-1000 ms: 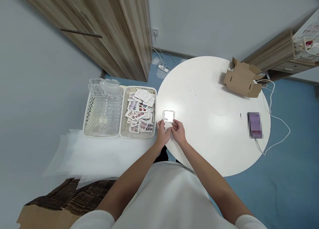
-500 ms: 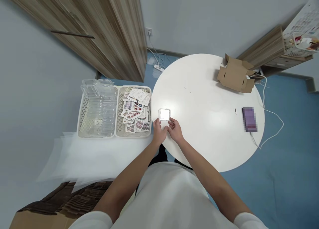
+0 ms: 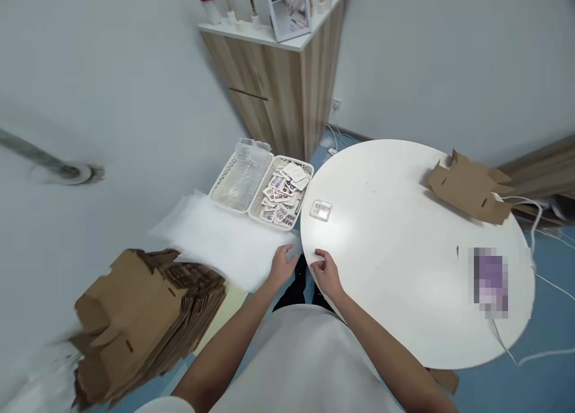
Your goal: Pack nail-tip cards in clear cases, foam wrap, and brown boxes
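Note:
A small clear plastic case (image 3: 320,210) with a printed card of nail designs inside lies on the white round table (image 3: 395,233), near its left edge. Both hands are away from it. My left hand (image 3: 283,264) hovers over the edge of the white translucent sheets (image 3: 224,236), fingers apart and holding nothing. Over the table's near-left rim is my right hand (image 3: 327,272), its fingers loosely curved, thumb apart, nothing between them. Left of the table, a white basket (image 3: 256,212) holds a heap of nail-design cards (image 3: 283,194).
Another basket (image 3: 218,200) beside it contains clear plastic cases (image 3: 245,173). Flattened brown cardboard boxes (image 3: 135,317) are stacked at lower left. A folded cardboard box (image 3: 471,185) and a blurred purple object (image 3: 490,278) with a white cable stand on the table's right.
Both hands have let go of the clear case and drawn back toward my body, moving apart. The case stays on the table, its nail card now visible. My view has swung left.

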A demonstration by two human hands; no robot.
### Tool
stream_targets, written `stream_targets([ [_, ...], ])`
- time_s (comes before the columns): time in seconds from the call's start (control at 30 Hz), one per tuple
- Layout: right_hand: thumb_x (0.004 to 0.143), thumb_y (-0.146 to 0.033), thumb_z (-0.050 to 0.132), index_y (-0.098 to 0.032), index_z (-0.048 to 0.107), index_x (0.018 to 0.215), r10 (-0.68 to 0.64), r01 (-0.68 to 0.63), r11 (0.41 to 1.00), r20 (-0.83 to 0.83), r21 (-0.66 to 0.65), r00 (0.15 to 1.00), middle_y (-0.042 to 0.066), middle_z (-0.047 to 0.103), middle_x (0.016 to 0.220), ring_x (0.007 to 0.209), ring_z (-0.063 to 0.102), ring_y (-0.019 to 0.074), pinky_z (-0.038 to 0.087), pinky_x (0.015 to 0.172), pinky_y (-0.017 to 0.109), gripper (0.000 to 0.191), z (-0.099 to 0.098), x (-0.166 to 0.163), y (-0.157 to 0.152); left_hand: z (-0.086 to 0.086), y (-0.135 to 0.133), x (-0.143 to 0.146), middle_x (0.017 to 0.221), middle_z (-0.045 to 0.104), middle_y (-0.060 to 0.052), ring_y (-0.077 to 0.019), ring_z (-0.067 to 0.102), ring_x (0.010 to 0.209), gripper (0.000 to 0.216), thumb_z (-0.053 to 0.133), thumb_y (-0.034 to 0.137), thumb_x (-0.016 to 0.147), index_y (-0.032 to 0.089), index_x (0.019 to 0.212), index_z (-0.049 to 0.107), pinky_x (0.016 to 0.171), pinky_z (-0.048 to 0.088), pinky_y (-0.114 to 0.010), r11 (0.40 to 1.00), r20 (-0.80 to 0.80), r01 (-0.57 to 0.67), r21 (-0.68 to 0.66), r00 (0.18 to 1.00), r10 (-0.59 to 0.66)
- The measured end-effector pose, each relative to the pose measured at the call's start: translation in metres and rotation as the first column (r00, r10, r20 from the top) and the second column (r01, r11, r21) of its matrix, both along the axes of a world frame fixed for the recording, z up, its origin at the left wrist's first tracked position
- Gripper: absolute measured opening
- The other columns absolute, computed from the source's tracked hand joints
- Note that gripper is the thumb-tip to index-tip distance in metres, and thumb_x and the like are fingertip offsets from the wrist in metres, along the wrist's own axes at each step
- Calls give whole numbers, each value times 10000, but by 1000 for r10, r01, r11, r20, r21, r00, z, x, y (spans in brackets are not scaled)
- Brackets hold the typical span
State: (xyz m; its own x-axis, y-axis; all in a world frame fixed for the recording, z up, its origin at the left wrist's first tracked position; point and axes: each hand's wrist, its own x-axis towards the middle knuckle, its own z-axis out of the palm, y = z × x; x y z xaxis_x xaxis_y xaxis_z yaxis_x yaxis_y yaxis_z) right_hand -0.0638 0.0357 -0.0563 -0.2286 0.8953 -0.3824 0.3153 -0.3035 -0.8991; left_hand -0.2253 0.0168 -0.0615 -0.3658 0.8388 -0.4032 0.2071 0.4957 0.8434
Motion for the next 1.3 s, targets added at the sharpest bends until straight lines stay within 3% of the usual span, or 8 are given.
stream_targets([
  [0.1, 724, -289, 453, -222, 503, 1053, 165, -166, 986, -24, -8, 986, 44, 596, 945, 620, 555, 140, 491, 624, 331, 340, -7, -11, -12, -4, -51, -21, 1155, 516, -125, -267, 464, 1102, 390, 613, 339, 661, 187, 1014, 550, 889, 387, -379, 990, -45, -55, -131, 998, 50],
  [0.2, 720, -277, 462, -216, 525, 1024, 299, -299, 954, -25, -1, 954, 42, 596, 944, 670, 570, 147, 490, 670, 340, 317, -11, -24, -16, -8, -92, -35, 1146, 538, -134, -291, 479, 1090, 417, 648, 364, 623, 185, 989, 558, 881, 388, -389, 968, -23, -105, -229, 994, 102],
  [0.43, 702, -220, 492, -206, 553, 1014, 426, -450, 884, 174, 129, 888, 62, 564, 1037, 975, 535, 204, 429, 847, 371, 318, -19, -54, -9, -21, -137, -42, 1088, 583, -121, -289, 507, 1059, 403, 679, 366, 571, 185, 916, 577, 896, 373, -384, 947, -14, -228, -227, 973, 231],
  [0.57, 709, -207, 469, -179, 521, 1081, 471, -535, 824, 302, 184, 829, 87, 529, 1119, 1079, 480, 222, 368, 926, 389, 376, -23, -79, -5, -21, -137, -52, 1113, 564, -115, -276, 504, 1060, 402, 659, 363, 588, 192, 942, 576, 909, 358, -375, 962, 0, -202, -184, 979, 206],
  [0.7, 678, -181, 520, -135, 466, 1155, 502, -612, 758, 397, 225, 768, 139, 432, 1256, 1204, 355, 259, 294, 984, 413, 483, -30, -116, 1, -17, -118, -72, 1110, 562, -102, -257, 455, 1118, 389, 661, 336, 577, 196, 930, 579, 976, 291, -351, 980, 5, -181, -78, 983, 182],
  [0.9, 664, -93, 522, -162, 413, 1196, 387, -588, 766, 542, 261, 746, 123, 362, 1326, 1253, 264, 252, 244, 991, 432, 547, -46, -152, 11, -35, -98, -97, 1339, 345, -139, -260, 228, 1279, 527, 670, 322, 576, 174, 1053, 499, 1042, 155, -367, 970, 74, -223, -95, 970, 230],
  [1.1, 722, -87, 470, -209, 486, 1118, 372, -675, 709, 706, 203, 603, 123, 530, 1144, 1084, 449, 259, 233, 951, 446, 415, -46, -164, 0, -51, -110, -104, 1361, 300, -145, -252, 225, 1281, 556, 656, 338, 612, 171, 1106, 465, 1038, 176, -365, 968, 180, -231, -100, 953, 246],
  [1.3, 781, -152, 416, -212, 589, 948, 283, -628, 726, 711, 280, 644, 93, 578, 950, 947, 491, 241, 271, 903, 406, 248, -28, -177, -3, -42, -100, -106, 1297, 383, -139, -244, 443, 1131, 524, 625, 375, 662, 189, 1124, 459, 915, 357, -342, 917, 301, -359, -172, 868, 396],
])
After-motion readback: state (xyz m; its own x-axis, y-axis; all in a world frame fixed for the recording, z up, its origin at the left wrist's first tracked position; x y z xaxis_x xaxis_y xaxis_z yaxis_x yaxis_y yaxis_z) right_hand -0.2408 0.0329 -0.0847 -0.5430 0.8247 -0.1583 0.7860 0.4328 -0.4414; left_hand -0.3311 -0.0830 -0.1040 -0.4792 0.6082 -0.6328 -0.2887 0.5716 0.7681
